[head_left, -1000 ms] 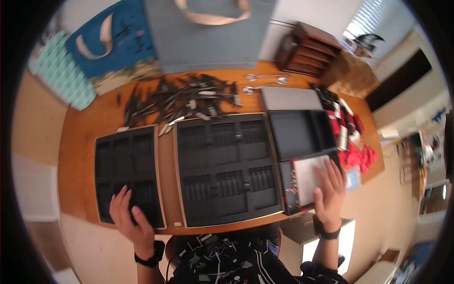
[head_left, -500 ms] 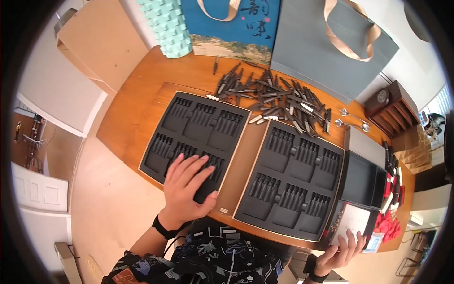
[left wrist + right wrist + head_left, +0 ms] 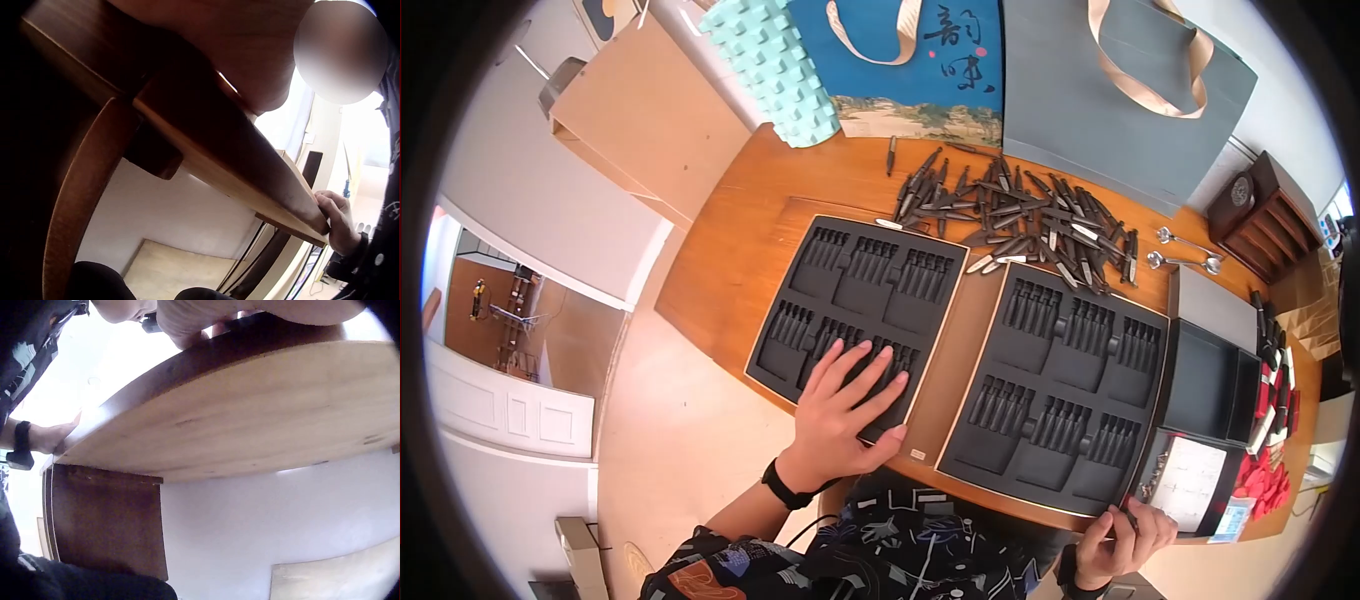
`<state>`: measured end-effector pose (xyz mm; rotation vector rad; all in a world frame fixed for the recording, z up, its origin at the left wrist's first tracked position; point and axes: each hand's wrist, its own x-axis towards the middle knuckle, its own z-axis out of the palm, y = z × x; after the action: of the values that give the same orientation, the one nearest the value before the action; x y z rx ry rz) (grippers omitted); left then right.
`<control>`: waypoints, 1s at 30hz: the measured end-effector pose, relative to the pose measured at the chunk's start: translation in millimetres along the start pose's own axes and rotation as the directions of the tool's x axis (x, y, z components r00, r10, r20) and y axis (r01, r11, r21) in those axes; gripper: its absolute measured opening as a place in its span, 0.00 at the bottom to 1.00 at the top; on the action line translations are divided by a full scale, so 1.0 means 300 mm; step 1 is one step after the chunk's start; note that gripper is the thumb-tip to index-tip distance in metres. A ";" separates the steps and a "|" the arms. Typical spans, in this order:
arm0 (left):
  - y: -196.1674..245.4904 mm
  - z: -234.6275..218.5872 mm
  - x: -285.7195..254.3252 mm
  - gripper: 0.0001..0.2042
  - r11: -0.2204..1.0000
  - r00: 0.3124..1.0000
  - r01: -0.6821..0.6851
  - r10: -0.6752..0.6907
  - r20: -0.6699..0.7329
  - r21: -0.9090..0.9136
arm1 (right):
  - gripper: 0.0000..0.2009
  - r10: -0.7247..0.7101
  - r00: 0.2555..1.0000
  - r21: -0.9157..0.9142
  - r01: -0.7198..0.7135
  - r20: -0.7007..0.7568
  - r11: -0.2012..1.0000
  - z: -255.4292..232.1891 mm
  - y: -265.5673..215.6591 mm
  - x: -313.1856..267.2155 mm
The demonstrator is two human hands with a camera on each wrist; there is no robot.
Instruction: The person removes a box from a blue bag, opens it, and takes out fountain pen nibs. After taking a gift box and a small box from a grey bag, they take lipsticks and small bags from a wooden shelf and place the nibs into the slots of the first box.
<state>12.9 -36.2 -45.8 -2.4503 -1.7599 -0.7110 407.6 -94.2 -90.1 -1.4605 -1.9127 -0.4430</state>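
Observation:
My left hand (image 3: 840, 415) lies with spread fingers over the lower row of the left black tray (image 3: 915, 312). Its palm is by the table's front edge. To the right is a wider black tray (image 3: 985, 447); both trays have compartments with rows of slim dark ridges. My right hand (image 3: 1122, 545) rests at the table edge, fingers loosely bent, beside the wider tray's lower right corner and a white sheet (image 3: 1190, 480). In the left wrist view, the right hand (image 3: 337, 219) touches the table rim. Behind the trays lies a pile of slim black pen-like pieces (image 3: 1040, 215).
A black box (image 3: 1215, 375) and a grey lid (image 3: 1215, 305) stand right of the trays. Farther back are shiny metal tools (image 3: 1185, 255), a small wooden cabinet (image 3: 1265, 215), a blue bag (image 3: 920, 85) and a grey bag (image 3: 1100, 110). Red items (image 3: 1260, 487) lie far right.
The head view has swung left. My left hand has come down over the left tray; my right hand has moved off the white sheet to the table's front edge.

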 end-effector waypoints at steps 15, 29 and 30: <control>-0.067 -0.138 0.125 0.22 0.991 0.980 -0.071 0.090 0.175 -0.112 | 0.04 0.027 0.994 -0.032 -0.030 -0.103 0.999 0.042 -0.010 -0.016; -0.251 0.021 0.736 0.13 0.969 0.969 -0.178 0.142 0.202 0.171 | 0.03 0.079 0.987 -0.019 -0.082 -0.139 0.996 0.045 -0.021 -0.007; -0.254 0.038 0.752 0.14 0.969 0.968 -0.155 0.109 0.228 0.194 | 0.03 0.084 0.988 -0.023 -0.087 -0.131 0.996 0.043 -0.022 -0.007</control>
<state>4.2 194.5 13.9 -2.5457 -1.6170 -0.2403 397.5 -89.6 -99.9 -1.4889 -1.7418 -0.5145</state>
